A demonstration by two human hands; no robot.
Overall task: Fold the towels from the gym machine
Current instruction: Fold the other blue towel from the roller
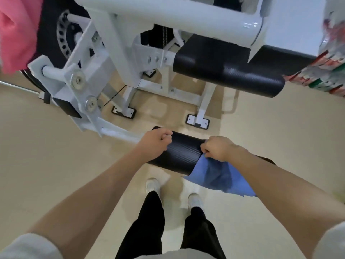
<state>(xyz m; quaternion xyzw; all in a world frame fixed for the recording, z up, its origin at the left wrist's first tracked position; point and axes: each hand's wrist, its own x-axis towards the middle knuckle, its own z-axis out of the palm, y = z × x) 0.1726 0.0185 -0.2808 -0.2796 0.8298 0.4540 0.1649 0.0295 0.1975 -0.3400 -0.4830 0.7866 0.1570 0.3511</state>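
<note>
Right hand (217, 148) pinches blue towel (220, 179) draped on roller (179, 152); left hand (155, 143) fisted, empty; no fold made; pink towel (16, 32) on machine (119, 34) waits

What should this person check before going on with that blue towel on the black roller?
1. Right hand grips the blue towel: ok.
2. Left hand holds part of the towel: cannot tell; its fingers are curled but no cloth shows in them.
3. Towel spread flat for folding: not ok; it hangs bunched off the black roller pad.
4. Towel clear of the floor: ok.
5. Other towels remaining: not ok; a pink towel and a patterned one hang at the edges.
</note>
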